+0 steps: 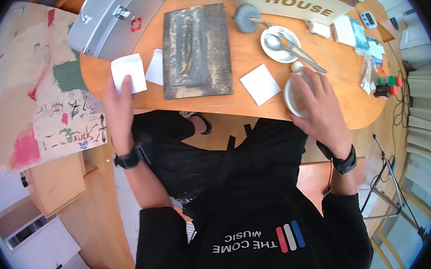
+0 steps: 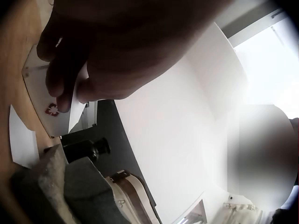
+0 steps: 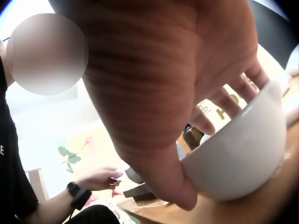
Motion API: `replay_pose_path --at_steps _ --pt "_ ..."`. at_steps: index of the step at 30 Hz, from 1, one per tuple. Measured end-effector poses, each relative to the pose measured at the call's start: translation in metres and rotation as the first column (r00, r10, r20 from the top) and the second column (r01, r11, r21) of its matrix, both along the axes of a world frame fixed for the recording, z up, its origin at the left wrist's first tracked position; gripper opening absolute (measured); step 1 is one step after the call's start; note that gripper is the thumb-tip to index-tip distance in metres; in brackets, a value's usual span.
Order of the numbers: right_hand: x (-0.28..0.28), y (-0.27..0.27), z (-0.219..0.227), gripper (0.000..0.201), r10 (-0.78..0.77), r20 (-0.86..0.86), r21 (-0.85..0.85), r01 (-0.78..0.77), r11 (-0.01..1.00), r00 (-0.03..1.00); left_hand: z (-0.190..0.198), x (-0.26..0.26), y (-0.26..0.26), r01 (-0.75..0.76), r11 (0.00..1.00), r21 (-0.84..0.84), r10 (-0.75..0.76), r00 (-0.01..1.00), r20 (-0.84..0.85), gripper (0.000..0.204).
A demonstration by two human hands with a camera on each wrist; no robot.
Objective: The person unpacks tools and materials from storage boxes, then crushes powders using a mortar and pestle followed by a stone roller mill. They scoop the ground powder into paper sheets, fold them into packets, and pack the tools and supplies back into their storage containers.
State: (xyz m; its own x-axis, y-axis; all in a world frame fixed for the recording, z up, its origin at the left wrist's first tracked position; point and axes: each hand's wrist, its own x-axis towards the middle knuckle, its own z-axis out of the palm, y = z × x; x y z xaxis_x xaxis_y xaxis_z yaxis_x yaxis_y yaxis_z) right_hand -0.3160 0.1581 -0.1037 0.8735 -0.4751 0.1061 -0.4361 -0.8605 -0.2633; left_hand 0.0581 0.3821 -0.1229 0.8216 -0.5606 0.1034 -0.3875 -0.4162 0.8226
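Between thumb and fingers my left hand [image 1: 120,104] pinches a small white paper packet [image 1: 128,70], held over the table's left edge near a silver metal case [image 1: 110,21]. In the left wrist view, the packet [image 2: 77,105] shows edge-on below the fingers. My right hand [image 1: 319,103] grips a white bowl [image 3: 238,149] by its rim, thumb on the outer wall and fingers over the far side. The bowl stands low over the wooden table at the front right. A small rounded pale end [image 1: 296,67] shows just beyond it.
A dark stone slab [image 1: 196,50] lies mid-table, with a white paper square [image 1: 260,84] to its right. Behind the bowl, a white dish [image 1: 275,54] bears spoons. A grey stone wheel [image 1: 246,18], a HOUSE box [image 1: 296,1] and small bottles [image 1: 386,89] stand around.
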Motion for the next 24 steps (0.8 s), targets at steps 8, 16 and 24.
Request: replay_pose_path --at_steps 8,16,24 --pt "0.024 0.001 0.012 0.066 0.113 -0.027 -0.152 -0.116 0.982 0.993 -0.025 0.01 -0.021 -0.051 0.923 0.381 -0.044 0.97 0.237 0.051" --pt "0.115 -0.012 -0.019 0.012 0.42 -0.36 -0.396 -0.544 0.739 0.833 -0.006 -0.039 -0.001 -0.137 0.99 0.031 0.127 0.97 0.209 0.066" --pt "0.121 -0.031 0.005 0.004 0.5 -0.285 -0.35 -0.574 0.74 0.818 0.009 -0.107 0.005 0.093 0.969 -0.227 -0.09 0.996 0.022 0.05"
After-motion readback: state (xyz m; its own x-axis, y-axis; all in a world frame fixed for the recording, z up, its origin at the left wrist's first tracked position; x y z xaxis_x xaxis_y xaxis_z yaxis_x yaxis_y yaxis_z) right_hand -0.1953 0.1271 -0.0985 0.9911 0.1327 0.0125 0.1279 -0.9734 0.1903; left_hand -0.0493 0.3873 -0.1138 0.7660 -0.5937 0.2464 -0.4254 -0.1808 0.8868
